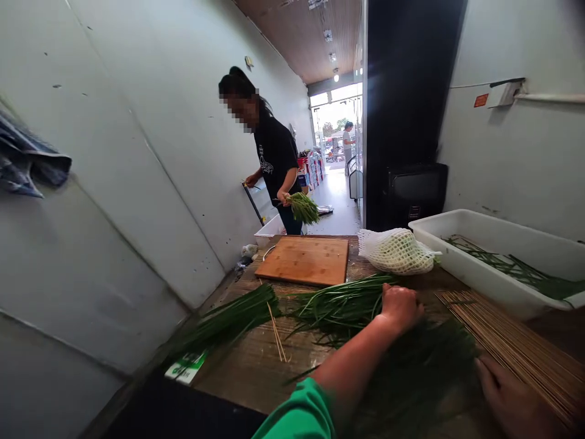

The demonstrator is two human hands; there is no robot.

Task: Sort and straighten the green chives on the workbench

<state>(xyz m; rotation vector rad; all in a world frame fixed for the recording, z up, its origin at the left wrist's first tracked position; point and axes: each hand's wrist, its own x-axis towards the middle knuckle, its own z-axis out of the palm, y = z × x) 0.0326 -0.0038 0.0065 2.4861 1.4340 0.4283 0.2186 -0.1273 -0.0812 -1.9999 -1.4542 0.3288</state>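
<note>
My left hand [402,308], on a bare forearm with a green sleeve, reaches across the table and closes on long green garlic chives [342,305]. Its fingertips are partly hidden. A dark, blurred heap of the chives [420,360] lies below this hand. At the lower right, my right hand [514,396] is dim and smeared, beside the heap and close to a bundle of thin wooden skewers [516,347]; its grip is unclear. Another bunch of chives [233,317] lies to the left, with a few loose skewers [276,335] beside it.
A wooden cutting board [304,259] lies at the table's far edge, with a white foam net [397,250] beside it. A white tub [493,244] holding some green stalks stands right. Beyond the table, a person [276,146] in black holds a green bunch [304,208].
</note>
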